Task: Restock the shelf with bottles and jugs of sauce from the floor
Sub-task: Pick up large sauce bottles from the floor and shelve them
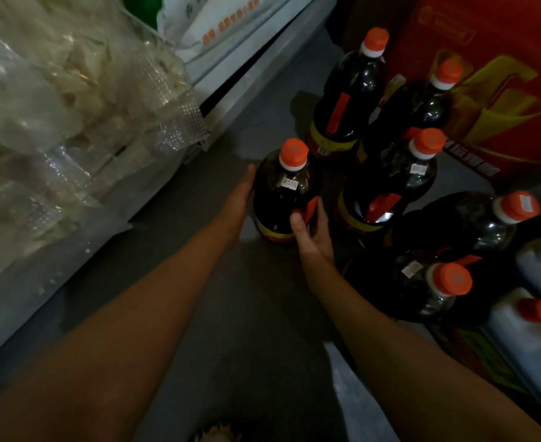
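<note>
Both forearms reach down: left hand [239, 202] flat against, right hand [313, 232] curled round, a dark sauce bottle [283, 199] upright on the floor [231, 314]. Beyond it stand more bottles [387, 186], before a red carton [501, 90].

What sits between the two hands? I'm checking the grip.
In the head view, one dark sauce bottle stands between left hand and right hand, both touching it.

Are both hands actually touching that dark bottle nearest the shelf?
Touching. The head view shows the left hand flat against one side of the bottle and the right hand wrapped around the other, thumb on the label.
</note>
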Demonstrator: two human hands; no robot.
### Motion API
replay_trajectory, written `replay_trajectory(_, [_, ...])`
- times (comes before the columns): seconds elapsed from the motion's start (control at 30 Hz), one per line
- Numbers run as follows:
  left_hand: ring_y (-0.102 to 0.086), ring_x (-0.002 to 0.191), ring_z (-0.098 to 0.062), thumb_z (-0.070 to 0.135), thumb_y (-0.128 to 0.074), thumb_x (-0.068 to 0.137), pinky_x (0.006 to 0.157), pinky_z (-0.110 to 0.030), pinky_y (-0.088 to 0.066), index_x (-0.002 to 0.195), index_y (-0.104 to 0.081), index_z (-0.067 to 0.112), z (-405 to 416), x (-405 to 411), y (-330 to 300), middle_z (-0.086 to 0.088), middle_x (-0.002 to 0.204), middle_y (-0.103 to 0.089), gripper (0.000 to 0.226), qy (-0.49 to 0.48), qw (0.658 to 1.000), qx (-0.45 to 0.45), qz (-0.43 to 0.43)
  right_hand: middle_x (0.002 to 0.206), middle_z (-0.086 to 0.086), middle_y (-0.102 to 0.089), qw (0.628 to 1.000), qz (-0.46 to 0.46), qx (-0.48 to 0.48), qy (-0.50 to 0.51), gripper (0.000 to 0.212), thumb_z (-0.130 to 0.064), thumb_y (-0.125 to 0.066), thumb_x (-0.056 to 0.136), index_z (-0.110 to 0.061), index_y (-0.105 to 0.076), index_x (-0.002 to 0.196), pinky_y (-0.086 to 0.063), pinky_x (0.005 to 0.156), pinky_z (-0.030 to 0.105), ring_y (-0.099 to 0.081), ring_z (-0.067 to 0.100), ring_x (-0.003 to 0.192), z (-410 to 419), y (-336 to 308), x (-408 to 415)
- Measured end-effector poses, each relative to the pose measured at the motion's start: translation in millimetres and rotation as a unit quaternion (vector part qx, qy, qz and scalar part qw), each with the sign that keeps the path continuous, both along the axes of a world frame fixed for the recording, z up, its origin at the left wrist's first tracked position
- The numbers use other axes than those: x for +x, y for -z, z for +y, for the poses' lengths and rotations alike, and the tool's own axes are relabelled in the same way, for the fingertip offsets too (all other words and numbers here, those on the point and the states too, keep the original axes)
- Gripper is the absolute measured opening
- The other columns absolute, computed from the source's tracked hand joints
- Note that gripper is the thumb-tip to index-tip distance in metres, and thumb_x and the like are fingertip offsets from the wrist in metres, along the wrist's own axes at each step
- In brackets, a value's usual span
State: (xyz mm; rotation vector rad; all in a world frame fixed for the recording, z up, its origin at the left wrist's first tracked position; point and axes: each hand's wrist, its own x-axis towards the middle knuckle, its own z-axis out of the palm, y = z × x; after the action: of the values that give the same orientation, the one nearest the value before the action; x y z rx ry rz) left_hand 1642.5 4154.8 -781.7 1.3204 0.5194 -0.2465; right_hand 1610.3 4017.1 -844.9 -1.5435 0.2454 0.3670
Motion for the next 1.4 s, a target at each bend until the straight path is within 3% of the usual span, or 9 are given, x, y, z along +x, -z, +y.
replay_trajectory(0.13, [-0.061,0.079,0.0,0.046,-0.017,0.106,0.055,-0.006,-0.048,0.143,-0.041,0.022,-9,-3,-3,0.005,0.124,-0.054,0.05,0.028,0.999,0.002,0.021,0.164,-0.005,-0.026,1.0,0.0,-0.021,-0.018,0.099,-0.047,-0.074,0.083,-0.033,-0.016,0.162,-0.031,0.1,0.013,-0.028,0.01,0.146,1,8,-1])
replay_trajectory(0.2, [-0.063,0.103,-0.012,0.043,-0.013,0.107,0.071,-0.008,-0.048,0.141,-0.043,0.02,-7,0,-1,0.003,0.128,-0.059,0.051,0.012,0.999,-0.007,0.038,0.165,-0.005,-0.024,0.999,0.0,-0.039,-0.029,0.109,-0.031,-0.083,0.08,-0.032,-0.011,0.162,-0.031,0.1,0.011,-0.027,0.005,0.143,5,11,-1])
replay_trajectory(0.3, [-0.045,0.135,-0.023,0.041,-0.01,0.108,0.095,-0.02,-0.039,0.149,-0.038,0.009,-7,-2,-3,-0.009,0.147,-0.048,0.059,0.004,0.998,0.017,0.055,0.166,-0.004,-0.02,0.998,0.005,-0.063,-0.023,0.12,-0.016,-0.088,0.076,-0.032,-0.006,0.162,-0.029,0.113,0.023,-0.024,0.002,0.14,11,19,0])
replay_trajectory(0.43, [-0.038,0.141,-0.025,0.033,-0.006,0.108,0.082,-0.017,-0.043,0.151,-0.032,0.006,-9,-11,-8,-0.013,0.154,-0.039,0.057,0.007,0.998,0.047,0.033,0.16,-0.001,-0.035,0.996,-0.006,-0.084,0.013,0.114,-0.024,-0.092,0.07,-0.03,-0.023,0.16,-0.034,0.119,0.04,-0.034,0.016,0.145,12,21,3])
replay_trajectory(0.7, [-0.042,0.14,-0.029,0.063,-0.004,0.099,0.105,-0.038,-0.038,0.152,-0.038,0.026,15,-16,-5,-0.008,0.153,-0.045,0.073,0.078,0.986,0.113,0.095,0.115,-0.021,-0.056,0.998,0.055,-0.011,0.031,0.076,-0.027,-0.087,0.076,-0.028,-0.051,0.143,-0.043,0.085,0.016,-0.049,0.002,0.114,15,-6,2])
replay_trajectory(0.83, [-0.039,0.142,-0.025,0.072,-0.01,0.094,0.113,-0.047,-0.034,0.152,-0.034,0.036,28,-26,9,-0.002,0.156,-0.041,0.073,0.073,0.987,0.118,0.087,0.12,-0.016,-0.057,0.996,0.09,0.003,0.023,0.07,-0.032,-0.084,0.078,-0.028,-0.054,0.141,-0.04,0.095,0.029,-0.046,0.004,0.115,18,-16,1])
replay_trajectory(1.1, [-0.051,0.116,-0.005,0.077,-0.023,0.087,0.082,-0.023,-0.043,0.119,-0.054,0.048,23,-19,10,0.012,0.133,-0.058,0.053,0.041,0.995,0.063,0.07,0.096,-0.021,-0.063,0.99,0.134,0.03,0.044,0.012,-0.041,-0.069,0.093,-0.038,-0.062,0.102,-0.042,0.071,0.016,-0.056,-0.005,0.09,26,-24,16])
replay_trajectory(1.23, [-0.046,0.133,-0.018,0.073,-0.015,0.092,0.077,-0.023,-0.042,0.143,-0.042,0.04,23,-7,14,-0.002,0.151,-0.045,0.066,0.061,0.991,0.075,0.089,0.104,-0.021,-0.057,0.991,0.123,0.022,0.048,0.034,-0.043,-0.07,0.091,-0.037,-0.057,0.121,-0.043,0.076,0.02,-0.054,0.004,0.103,34,-24,16])
replay_trajectory(1.4, [-0.04,0.141,-0.022,0.089,-0.032,0.064,0.107,-0.038,-0.038,0.152,-0.033,0.039,32,-6,20,-0.002,0.157,-0.039,0.102,0.113,0.984,0.072,0.114,0.111,-0.023,-0.054,0.994,0.102,0.015,0.04,0.054,-0.043,-0.074,0.087,-0.041,-0.051,0.136,-0.047,0.087,0.025,-0.054,0.008,0.113,35,-20,21])
